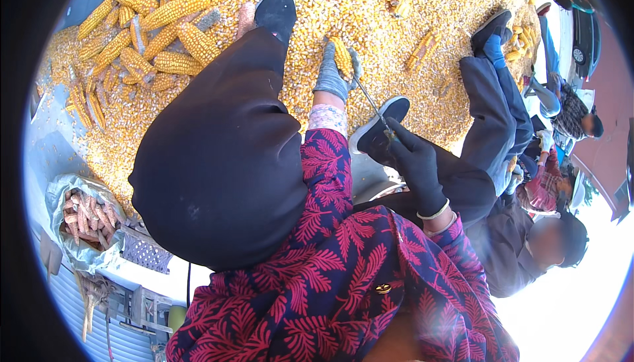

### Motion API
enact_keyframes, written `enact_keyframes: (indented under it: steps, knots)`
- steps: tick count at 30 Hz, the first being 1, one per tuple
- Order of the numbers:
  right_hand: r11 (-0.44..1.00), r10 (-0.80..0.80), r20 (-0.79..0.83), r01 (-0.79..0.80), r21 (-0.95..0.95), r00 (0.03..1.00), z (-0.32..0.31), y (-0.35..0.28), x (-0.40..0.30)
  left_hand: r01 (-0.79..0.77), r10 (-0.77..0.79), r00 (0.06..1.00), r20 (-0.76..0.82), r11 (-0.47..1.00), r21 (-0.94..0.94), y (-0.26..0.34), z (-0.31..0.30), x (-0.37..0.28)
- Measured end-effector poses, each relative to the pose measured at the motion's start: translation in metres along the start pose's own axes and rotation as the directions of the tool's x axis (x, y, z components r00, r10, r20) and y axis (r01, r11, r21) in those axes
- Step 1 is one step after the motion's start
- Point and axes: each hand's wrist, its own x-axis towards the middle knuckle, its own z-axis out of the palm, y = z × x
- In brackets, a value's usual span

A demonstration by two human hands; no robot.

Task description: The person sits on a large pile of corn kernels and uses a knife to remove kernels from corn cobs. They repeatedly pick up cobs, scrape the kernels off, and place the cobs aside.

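My left hand (331,72), in a grey knit glove, grips a yellow ear of corn (342,57) over the spread of loose kernels. A black glove covers my right hand (413,161), which is closed around the handle of a thin metal rod tool, perhaps a screwdriver (369,98). The rod's far end meets the lower end of the ear; its very tip is hidden there. Below the ear lies a deep bed of shelled corn kernels (366,0), between and beyond my dark shoes.
Unshelled ears (173,10) are heaped at upper left. Partly stripped ears (423,52) lie on the kernels at right. A plastic sack (81,258) of bare cobs (89,216) stands at lower left. A co-worker (515,248) sits close on my right, with other people beyond.
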Motion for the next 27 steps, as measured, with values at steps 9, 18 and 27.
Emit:
enact_keyframes:
  steps: [9,18,27]
  knots:
    - [0.921,-0.234,-0.028,0.212,-0.328,0.972,-0.014,0.0,0.009,0.132,-0.13,0.991,-0.021,0.987,0.096,0.013,-0.001,-0.001]
    - [0.958,-0.242,-0.093,0.223,-0.179,0.966,0.02,0.001,0.014,0.052,-0.055,0.998,0.042,0.996,0.073,0.022,-0.007,0.02]
    - [0.931,-0.319,-0.098,0.293,-0.217,0.943,0.025,0.01,0.044,-0.027,0.029,0.989,-0.147,1.0,0.014,-0.013,0.012,0.002]
